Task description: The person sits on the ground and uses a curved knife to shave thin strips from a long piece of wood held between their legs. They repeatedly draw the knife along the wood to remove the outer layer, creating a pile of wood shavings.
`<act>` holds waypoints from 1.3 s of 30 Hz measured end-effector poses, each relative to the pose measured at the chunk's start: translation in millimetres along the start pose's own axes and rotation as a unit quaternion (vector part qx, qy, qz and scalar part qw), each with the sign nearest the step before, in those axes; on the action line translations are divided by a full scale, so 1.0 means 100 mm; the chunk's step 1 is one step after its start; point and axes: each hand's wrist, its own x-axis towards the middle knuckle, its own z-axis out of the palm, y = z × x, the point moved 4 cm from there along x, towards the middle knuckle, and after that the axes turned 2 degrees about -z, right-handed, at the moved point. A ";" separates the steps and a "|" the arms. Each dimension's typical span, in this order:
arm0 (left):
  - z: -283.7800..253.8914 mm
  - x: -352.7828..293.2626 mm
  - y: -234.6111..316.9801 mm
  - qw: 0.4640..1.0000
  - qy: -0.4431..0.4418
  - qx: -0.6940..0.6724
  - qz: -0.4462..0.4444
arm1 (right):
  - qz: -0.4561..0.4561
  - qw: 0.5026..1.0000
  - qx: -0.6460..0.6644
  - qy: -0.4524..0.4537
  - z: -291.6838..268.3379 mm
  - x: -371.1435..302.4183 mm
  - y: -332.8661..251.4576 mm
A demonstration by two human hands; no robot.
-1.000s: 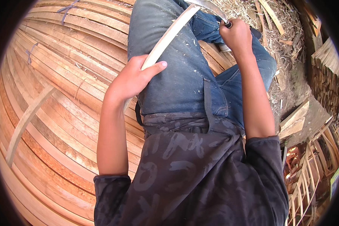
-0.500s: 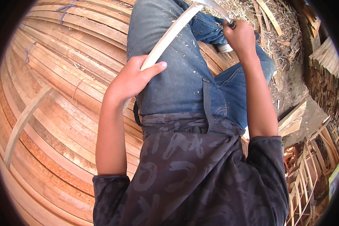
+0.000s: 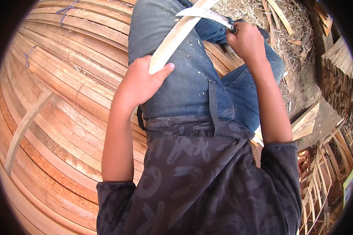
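Note:
Across my left thigh slants a long pale wooden strip [image 3: 171,45], its far end running out of the top of the view. My left hand [image 3: 139,82] is wrapped round its near part, thumb along the side. A curved knife [image 3: 208,15] with a shiny sickle-like blade lies across the strip's upper part, and its tip reaches past the left edge of the wood. My right hand [image 3: 247,42] is closed round the knife's dark handle, over my right leg. Whether the blade's edge touches the wood, I cannot tell.
Stacked wooden slats [image 3: 59,129] fill the left side, some tied with purple string [image 3: 66,11]; a loose curved strip [image 3: 25,129] crosses them. Wood shavings [image 3: 255,13] cover the ground at upper right. Cut wood pieces [image 3: 308,119] and thin sticks [image 3: 317,180] lie at right.
The knife has come down and toward me, so its whole blade now shows across the strip. The strip's broad face has turned more upward. My left hand keeps its grip.

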 end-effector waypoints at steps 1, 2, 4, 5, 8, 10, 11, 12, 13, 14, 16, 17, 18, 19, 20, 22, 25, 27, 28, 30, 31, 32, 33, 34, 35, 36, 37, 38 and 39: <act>0.00 -0.01 -0.01 1.000 0.006 -0.001 0.001 | -0.040 0.999 -0.015 -0.004 0.03 -0.10 -0.15; 0.01 -0.02 -0.01 1.000 0.012 -0.001 0.003 | -0.061 0.998 -0.014 -0.011 0.07 -0.18 -0.26; 0.00 -0.03 -0.01 1.000 0.022 -0.004 0.008 | -0.064 0.998 -0.019 0.023 0.11 -0.19 -0.26; 0.02 -0.02 -0.03 1.000 0.023 -0.006 0.010 | 0.012 0.999 -0.029 0.015 0.15 -0.06 -0.07; 0.00 -0.03 0.04 1.000 0.022 0.021 0.008 | 0.067 0.996 -0.047 0.021 0.15 0.15 0.34; 0.00 -0.02 0.06 1.000 0.012 0.017 -0.001 | 0.069 0.997 -0.022 0.029 0.15 0.13 0.32; -0.02 -0.02 0.03 1.000 0.003 0.002 -0.009 | 0.071 0.997 -0.010 0.033 0.14 0.10 0.29; -0.02 0.00 0.02 1.000 -0.006 -0.015 -0.014 | 0.052 0.998 0.017 0.043 0.12 0.06 0.22; -0.01 0.00 0.02 1.000 -0.005 -0.022 -0.009 | 0.056 0.998 0.027 0.024 0.11 0.01 0.13; -0.01 -0.01 0.03 1.000 -0.004 -0.028 -0.005 | 0.017 1.000 0.018 0.008 0.11 -0.02 0.04; 0.00 -0.02 0.01 0.999 -0.010 -0.030 0.001 | -0.047 0.999 0.017 -0.019 0.12 -0.17 -0.19; 0.00 -0.02 -0.01 1.000 -0.012 -0.029 0.002 | -0.077 0.996 0.025 -0.028 0.15 -0.23 -0.31; -0.02 -0.03 -0.01 1.000 -0.008 -0.029 0.005 | -0.098 0.995 0.027 -0.007 0.21 -0.25 -0.34; -0.03 -0.01 -0.02 0.999 -0.020 -0.036 0.010 | -0.065 0.998 0.015 0.013 0.24 -0.17 -0.24; -0.03 0.01 -0.04 0.998 -0.031 -0.043 0.015 | -0.032 0.999 0.002 0.032 0.27 -0.05 -0.09; -0.03 0.02 -0.03 0.998 -0.030 -0.044 0.020 | 0.038 0.998 -0.022 0.055 0.28 0.17 0.31; -0.01 0.05 0.01 0.999 -0.015 -0.029 0.014 | 0.089 0.995 0.003 0.037 0.29 0.24 0.53; -0.05 0.06 0.02 0.999 -0.023 -0.028 0.003 | 0.095 0.994 0.048 0.029 0.38 0.15 0.39; -0.04 0.05 0.05 0.999 -0.022 -0.029 0.002 | 0.093 0.994 0.063 0.019 0.37 0.09 0.23; -0.05 0.03 0.07 1.000 -0.021 -0.022 -0.002 | -0.005 0.998 0.038 0.040 0.33 -0.04 -0.07; -0.06 0.04 0.03 0.999 -0.028 -0.021 0.009 | -0.027 0.999 0.030 0.037 0.29 -0.05 -0.18; -0.06 0.08 -0.03 0.999 -0.035 -0.020 0.021 | 0.013 0.999 0.026 0.045 0.31 0.05 -0.05; -0.05 0.10 -0.03 0.998 -0.045 -0.018 0.040 | 0.086 0.995 0.021 0.049 0.35 0.17 0.22; -0.05 0.11 0.01 0.999 -0.040 -0.002 0.028 | 0.091 0.995 0.011 0.048 0.35 0.21 0.32; -0.05 0.11 0.07 0.999 -0.034 0.014 0.016 | 0.096 0.994 0.001 0.047 0.36 0.22 0.40; -0.04 0.11 0.11 0.999 -0.027 0.028 0.002 | 0.097 0.994 0.028 0.042 0.37 0.20 0.38; -0.04 0.12 0.07 1.000 -0.025 0.010 0.003 | 0.095 0.993 0.054 0.036 0.37 0.18 0.30; -0.04 0.13 -0.01 1.000 -0.024 -0.008 0.004 | 0.070 0.994 0.074 0.049 0.32 0.11 0.19; -0.04 0.14 -0.06 0.999 -0.023 -0.026 0.005 | -0.007 0.998 0.033 0.056 0.29 0.04 0.06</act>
